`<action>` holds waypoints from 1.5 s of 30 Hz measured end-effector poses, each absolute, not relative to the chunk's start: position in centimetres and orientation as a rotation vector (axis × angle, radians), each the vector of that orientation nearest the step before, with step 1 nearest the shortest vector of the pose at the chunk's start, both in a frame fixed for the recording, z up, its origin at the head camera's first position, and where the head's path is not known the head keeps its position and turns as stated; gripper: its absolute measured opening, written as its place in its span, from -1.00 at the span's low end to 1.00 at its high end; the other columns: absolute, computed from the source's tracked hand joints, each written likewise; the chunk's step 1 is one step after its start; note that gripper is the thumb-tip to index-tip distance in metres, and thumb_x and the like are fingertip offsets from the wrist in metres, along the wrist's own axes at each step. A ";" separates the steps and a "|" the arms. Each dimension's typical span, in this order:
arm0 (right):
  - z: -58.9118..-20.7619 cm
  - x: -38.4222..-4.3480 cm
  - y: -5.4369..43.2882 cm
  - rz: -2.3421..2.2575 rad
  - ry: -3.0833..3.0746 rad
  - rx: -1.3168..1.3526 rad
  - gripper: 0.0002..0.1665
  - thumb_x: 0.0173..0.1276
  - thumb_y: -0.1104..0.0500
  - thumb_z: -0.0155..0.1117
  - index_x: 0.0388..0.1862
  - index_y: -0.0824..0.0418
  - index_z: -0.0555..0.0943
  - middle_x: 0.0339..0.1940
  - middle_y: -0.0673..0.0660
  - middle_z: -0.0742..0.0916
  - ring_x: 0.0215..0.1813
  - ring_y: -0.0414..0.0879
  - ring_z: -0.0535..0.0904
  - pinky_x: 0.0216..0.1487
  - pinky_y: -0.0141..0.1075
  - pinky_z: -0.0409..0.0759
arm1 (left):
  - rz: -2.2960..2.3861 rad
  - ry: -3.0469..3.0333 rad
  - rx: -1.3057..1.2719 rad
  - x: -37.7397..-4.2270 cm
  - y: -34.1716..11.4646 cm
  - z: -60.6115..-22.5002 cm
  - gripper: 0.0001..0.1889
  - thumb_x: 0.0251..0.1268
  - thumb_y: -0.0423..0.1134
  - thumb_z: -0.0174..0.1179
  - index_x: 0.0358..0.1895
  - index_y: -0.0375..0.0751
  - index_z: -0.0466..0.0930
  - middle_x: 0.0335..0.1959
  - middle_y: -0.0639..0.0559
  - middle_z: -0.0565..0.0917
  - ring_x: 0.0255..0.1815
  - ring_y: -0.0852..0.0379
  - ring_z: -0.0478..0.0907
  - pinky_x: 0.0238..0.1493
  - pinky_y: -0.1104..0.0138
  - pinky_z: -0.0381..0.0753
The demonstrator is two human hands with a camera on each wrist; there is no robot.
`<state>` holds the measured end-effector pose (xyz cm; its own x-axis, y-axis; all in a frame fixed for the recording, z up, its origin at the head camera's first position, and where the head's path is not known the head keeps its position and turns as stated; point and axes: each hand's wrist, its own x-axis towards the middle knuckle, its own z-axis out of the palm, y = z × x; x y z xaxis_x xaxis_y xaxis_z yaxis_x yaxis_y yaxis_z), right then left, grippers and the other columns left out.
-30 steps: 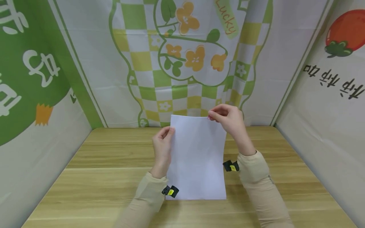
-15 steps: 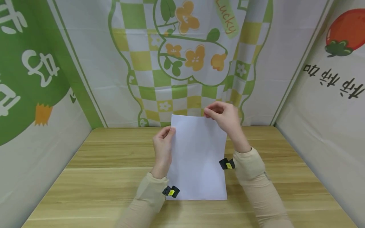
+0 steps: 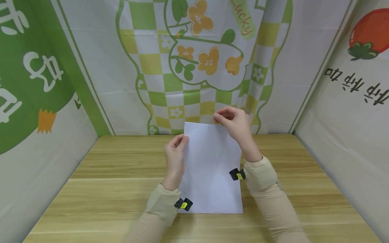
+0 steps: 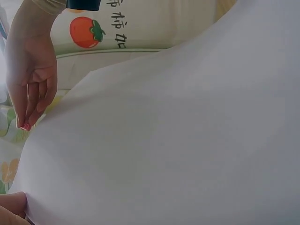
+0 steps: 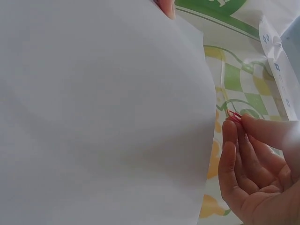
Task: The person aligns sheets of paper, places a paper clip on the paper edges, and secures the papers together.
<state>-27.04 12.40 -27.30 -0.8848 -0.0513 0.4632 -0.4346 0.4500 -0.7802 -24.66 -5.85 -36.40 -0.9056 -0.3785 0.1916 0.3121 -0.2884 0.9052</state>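
A white sheet of paper [image 3: 211,165] stands raised over the wooden table in the head view, slightly bowed. My left hand [image 3: 174,160] pinches its left edge near the upper corner, between thumb and fingers. Above the top edge, right of the middle, my right hand [image 3: 236,127] pinches a small red paper clip [image 5: 236,116] between thumb and fingertips. In the right wrist view the clip sits just off the paper's edge, apart from it. The left wrist view shows the same clip [image 4: 26,126] beyond the sheet; only the left fingertips [image 4: 14,202] appear there.
The wooden table [image 3: 106,189] spreads around both forearms. A patterned cloth wall [image 3: 200,98] rises at its back edge, with printed side walls left and right. A black wrist device [image 3: 183,204] on the left overlaps the lower paper; another [image 3: 237,174] is on the right wrist.
My right hand has moved left along the paper's top edge with the paper clip, lifting slightly. My left hand keeps its pinch, and hand and sheet have shifted very slightly right.
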 end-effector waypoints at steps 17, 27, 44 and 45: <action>-27.7 -27.3 10.8 1.319 -2.273 0.462 -0.77 0.21 0.00 0.37 -0.29 0.12 0.72 -0.40 0.05 0.78 -0.32 -0.16 0.69 -0.29 -0.32 0.56 | -2.235 -1.575 0.057 -24.5 -5.7 -36.4 -0.81 0.24 -0.40 0.21 -0.17 -0.49 0.63 -0.41 0.12 0.63 -0.30 0.24 0.52 -0.20 0.45 0.51; -27.6 -27.4 10.1 1.294 -2.269 0.455 -0.82 0.21 0.03 0.38 -0.32 0.10 0.72 -0.41 0.03 0.78 -0.33 -0.18 0.68 -0.29 -0.31 0.57 | -2.237 -1.535 0.055 -24.5 -5.4 -36.4 -0.81 0.21 -0.45 0.22 -0.19 -0.56 0.61 -0.44 0.13 0.64 -0.34 0.27 0.54 -0.23 0.47 0.53; -28.1 -27.4 9.1 1.309 -2.257 0.478 -0.84 0.21 0.06 0.38 -0.32 0.12 0.72 -0.41 0.05 0.78 -0.32 -0.17 0.70 -0.24 -0.26 0.60 | -2.231 -1.534 0.043 -24.4 -5.2 -36.4 -0.81 0.20 -0.44 0.23 -0.19 -0.55 0.62 -0.43 0.12 0.65 -0.32 0.27 0.55 -0.21 0.47 0.53; -28.1 -27.3 9.0 1.303 -2.258 0.477 -0.84 0.21 0.06 0.38 -0.32 0.12 0.72 -0.41 0.05 0.78 -0.32 -0.18 0.70 -0.24 -0.26 0.60 | -2.229 -1.538 0.040 -24.4 -5.1 -36.3 -0.81 0.20 -0.43 0.23 -0.19 -0.55 0.62 -0.43 0.12 0.65 -0.32 0.27 0.55 -0.21 0.47 0.53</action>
<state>-27.34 9.04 -28.07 -0.8205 -0.0565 0.5688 -0.5208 0.4842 -0.7031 -24.38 -5.15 -36.34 -0.9070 -0.3617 0.2156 0.3299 -0.2923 0.8976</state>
